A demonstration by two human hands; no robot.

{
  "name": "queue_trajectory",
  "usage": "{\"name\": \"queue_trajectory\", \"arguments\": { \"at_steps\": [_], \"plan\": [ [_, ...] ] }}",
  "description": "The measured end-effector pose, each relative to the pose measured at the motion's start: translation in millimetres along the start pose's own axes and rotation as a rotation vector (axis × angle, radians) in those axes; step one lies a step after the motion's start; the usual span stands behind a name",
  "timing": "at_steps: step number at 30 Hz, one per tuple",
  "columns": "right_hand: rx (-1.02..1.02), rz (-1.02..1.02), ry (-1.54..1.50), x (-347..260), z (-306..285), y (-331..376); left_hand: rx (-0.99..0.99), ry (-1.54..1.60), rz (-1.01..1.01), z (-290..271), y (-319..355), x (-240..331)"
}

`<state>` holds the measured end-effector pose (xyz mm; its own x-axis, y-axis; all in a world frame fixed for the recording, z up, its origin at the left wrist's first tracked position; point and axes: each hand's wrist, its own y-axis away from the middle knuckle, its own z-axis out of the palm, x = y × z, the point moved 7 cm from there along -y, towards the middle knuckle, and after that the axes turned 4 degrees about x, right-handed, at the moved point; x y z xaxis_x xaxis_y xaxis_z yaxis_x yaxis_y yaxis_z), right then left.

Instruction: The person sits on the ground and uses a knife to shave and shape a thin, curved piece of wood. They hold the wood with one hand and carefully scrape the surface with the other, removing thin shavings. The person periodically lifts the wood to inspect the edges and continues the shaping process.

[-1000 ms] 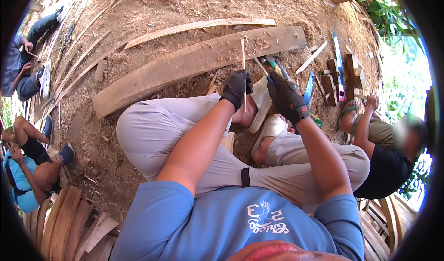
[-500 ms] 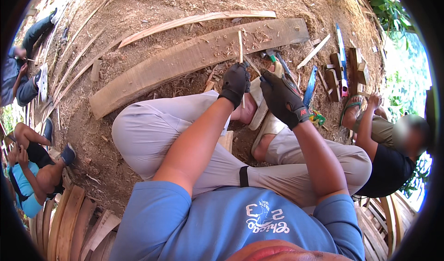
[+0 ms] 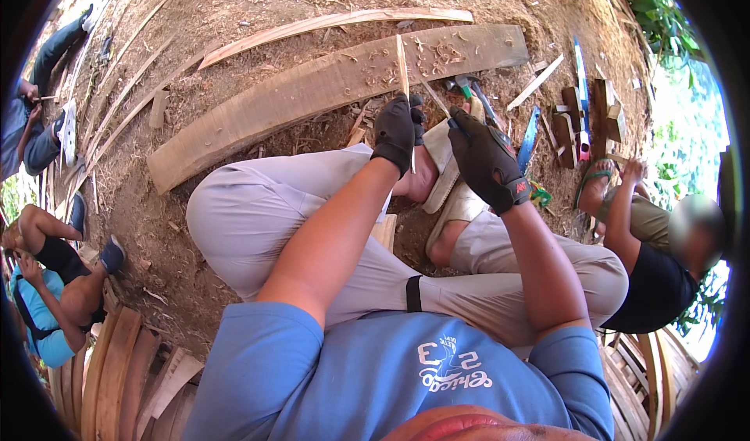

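Since half a second ago the stick [image 3: 403,70] has tipped its top end slightly further left, and the right hand [image 3: 486,160] has drawn a little to the right, taking the blade [image 3: 436,99] with it. The ground and the wood on it sit slightly higher in view.

The left hand [image 3: 394,131], in a dark glove, is closed around the lower part of the stick, which stands up out of the fist, with a short end showing below. The right hand, gloved too, grips the blade by its blue handle end; the blade slants up and left, its tip near the stick and seemingly apart from it.

Beyond both hands lies a broad curved board [image 3: 312,97], with curled shavings [image 3: 441,54] scattered over its right part. A thin strip [image 3: 336,28] lies along its far side. To the right of the board's near edge are a hammer [image 3: 466,87], a short pale piece of wood [image 3: 536,82], a long blue tool [image 3: 582,109] and some dark blocks [image 3: 562,136].

A co-worker in a black shirt [image 3: 648,285] sits at the right; two more people are at the left, above a stack of planks [image 3: 117,371].
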<state>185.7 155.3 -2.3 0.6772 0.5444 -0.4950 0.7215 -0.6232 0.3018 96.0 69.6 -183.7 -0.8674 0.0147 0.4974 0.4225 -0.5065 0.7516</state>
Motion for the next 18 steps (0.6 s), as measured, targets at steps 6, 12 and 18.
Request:
{"name": "queue_trajectory", "arguments": {
  "at_steps": [6,12,18],
  "plan": [
    [0.124,-0.114,-0.036,1,-8,-6,-0.044,0.048,-0.001,6,4,5],
    [0.051,-0.087,-0.049,-10,-9,-5,-0.172,0.119,0.001,13,10,15],
    [0.007,-0.044,-0.04,-13,-7,-4,-0.196,0.189,-0.031,11,4,13]
  ]
}}
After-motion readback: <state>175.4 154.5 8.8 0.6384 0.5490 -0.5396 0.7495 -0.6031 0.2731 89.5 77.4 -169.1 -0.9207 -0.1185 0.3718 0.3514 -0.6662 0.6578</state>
